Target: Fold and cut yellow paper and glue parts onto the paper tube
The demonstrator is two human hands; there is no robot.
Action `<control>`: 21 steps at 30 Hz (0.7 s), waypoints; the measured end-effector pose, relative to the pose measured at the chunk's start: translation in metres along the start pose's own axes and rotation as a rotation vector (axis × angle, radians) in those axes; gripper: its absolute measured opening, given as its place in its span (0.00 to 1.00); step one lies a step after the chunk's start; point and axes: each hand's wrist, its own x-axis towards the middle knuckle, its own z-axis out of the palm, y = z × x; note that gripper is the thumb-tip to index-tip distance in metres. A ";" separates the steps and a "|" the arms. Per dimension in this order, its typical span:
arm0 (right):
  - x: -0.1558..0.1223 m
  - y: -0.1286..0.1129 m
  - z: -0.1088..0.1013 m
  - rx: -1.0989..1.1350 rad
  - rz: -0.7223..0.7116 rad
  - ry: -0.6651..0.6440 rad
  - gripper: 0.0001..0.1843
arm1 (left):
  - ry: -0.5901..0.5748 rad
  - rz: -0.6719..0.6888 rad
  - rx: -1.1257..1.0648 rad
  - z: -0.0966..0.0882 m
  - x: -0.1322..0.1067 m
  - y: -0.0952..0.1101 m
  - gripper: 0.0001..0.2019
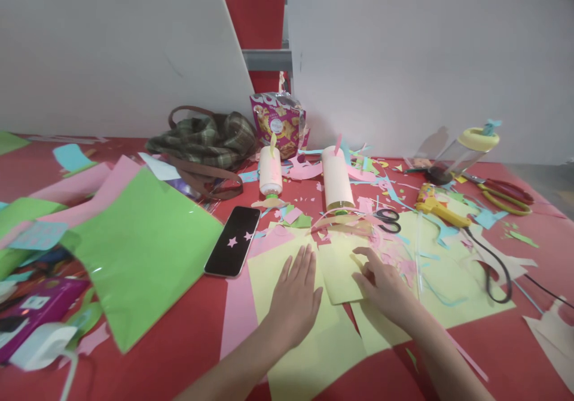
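My left hand (293, 302) lies flat on a large sheet of pale yellow paper (323, 353), fingers stretched out. Just right of it is a smaller yellow paper piece (338, 272). My right hand (383, 284) rests at that piece's right edge, index finger and thumb apart, the other fingers curled and partly hidden. Beyond the hands stand two paper-wrapped cylinders, a smaller one (270, 171) and a taller one (336, 177), each with a paper strip at its top. Scissors (388, 220) lie past my right hand, their blades partly covered by strips.
A phone (233, 241) carrying two pink paper stars and a green sheet (147, 257) lie left. At right are a yellow glue gun (442, 213) with a cord, red-and-yellow-handled scissors (504, 195) and a tilted clear bottle (461, 156). A plaid bag (210, 138) and snack packet (278, 123) stand behind.
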 end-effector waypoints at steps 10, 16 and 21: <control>-0.005 0.002 -0.010 -0.046 -0.007 -0.168 0.20 | 0.003 -0.010 -0.028 0.002 0.000 -0.001 0.26; -0.003 0.008 -0.015 -0.092 0.013 -0.103 0.17 | -0.015 -0.016 -0.057 0.003 0.000 -0.001 0.25; -0.002 0.002 -0.015 -0.042 -0.087 -0.023 0.12 | -0.039 -0.009 -0.121 -0.001 0.001 -0.001 0.25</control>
